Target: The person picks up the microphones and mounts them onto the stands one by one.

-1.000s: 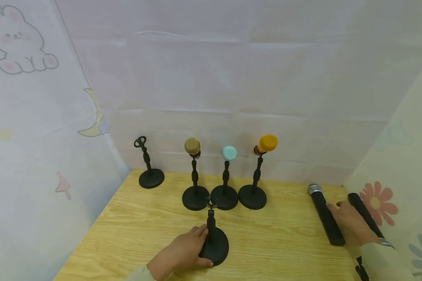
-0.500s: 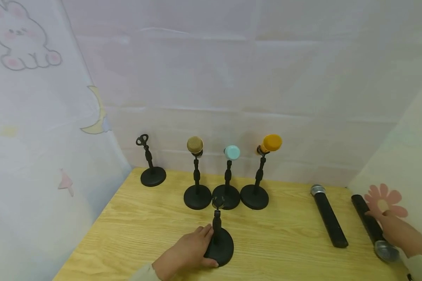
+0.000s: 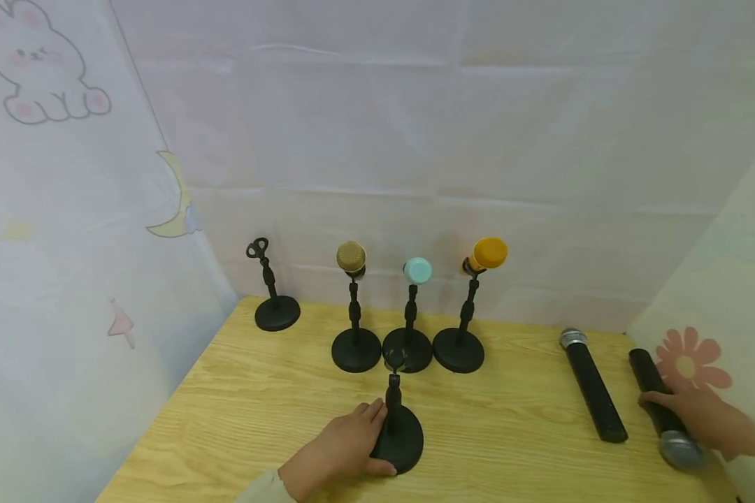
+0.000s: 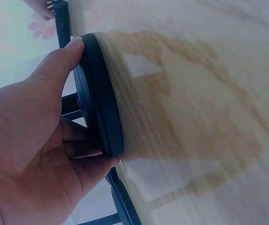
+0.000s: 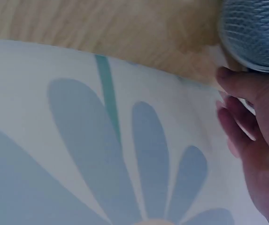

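My left hand (image 3: 351, 441) grips the round base of a black microphone stand (image 3: 400, 440) at the front of the table. In the left wrist view, the thumb lies on one side of the base (image 4: 103, 108), the fingers at the opposite rim. Over at the right edge, my right hand (image 3: 707, 413) holds a black microphone (image 3: 649, 381) with a silver mesh head (image 3: 681, 448) pointing toward me. The right wrist view shows the mesh head (image 5: 254, 35) beside the thumb; the handle is mostly hidden there.
A second black microphone (image 3: 594, 391) lies left of the right hand. Along the back stand three stands carrying a gold (image 3: 351, 257), a mint (image 3: 418, 271) and an orange microphone (image 3: 489, 253). A bare stand (image 3: 277, 312) is at back left. Cloth walls (image 3: 415, 140) border the wooden table (image 3: 258, 398).
My right hand has moved right, from between the two lying microphones onto the rightmost one, whose silver head has shifted slightly. My left hand stays on the stand's base. The view has shifted a little.
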